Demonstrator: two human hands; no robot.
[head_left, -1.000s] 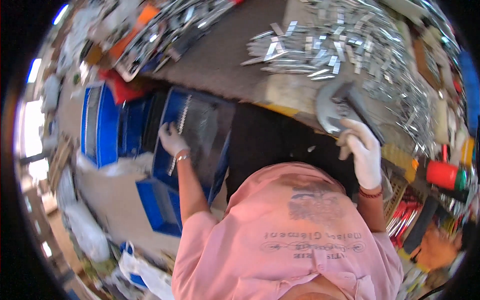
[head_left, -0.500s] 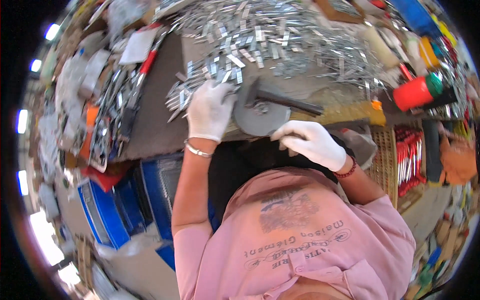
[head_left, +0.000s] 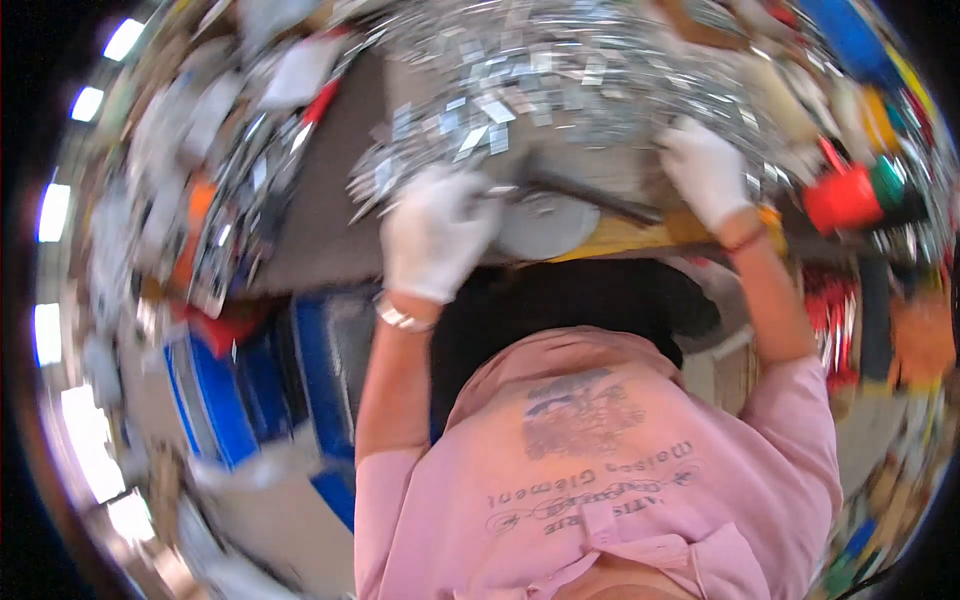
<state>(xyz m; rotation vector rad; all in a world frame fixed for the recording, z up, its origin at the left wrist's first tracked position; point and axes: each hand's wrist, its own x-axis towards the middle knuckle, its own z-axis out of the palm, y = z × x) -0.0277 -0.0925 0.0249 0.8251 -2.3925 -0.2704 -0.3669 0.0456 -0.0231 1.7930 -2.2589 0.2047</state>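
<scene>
My left hand [head_left: 437, 235], in a white glove, is closed in front of the near left end of a heap of small shiny metal strips [head_left: 490, 105]. A small metal strip [head_left: 501, 189] glints at its fingertips, blurred. Beside it lies a grey round disc [head_left: 550, 230], partly covered by a dark hammer [head_left: 600, 199] whose handle points right. My right hand [head_left: 706, 172], also gloved, is over the right part of the heap, past the handle's end. Its fingers are curled in; what they hold, if anything, cannot be made out.
A red and green cylinder [head_left: 850, 195] lies at the right of the bench. Tools and metal parts [head_left: 240, 190] crowd the left side, with a white paper [head_left: 300, 72] behind. Blue bins [head_left: 235, 400] stand below at left. A basket of red items [head_left: 832, 320] sits below right.
My right hand has moved from the disc's near edge out to the right and up to the heap. My left hand has drawn slightly nearer and to the right, away from the strips.
</scene>
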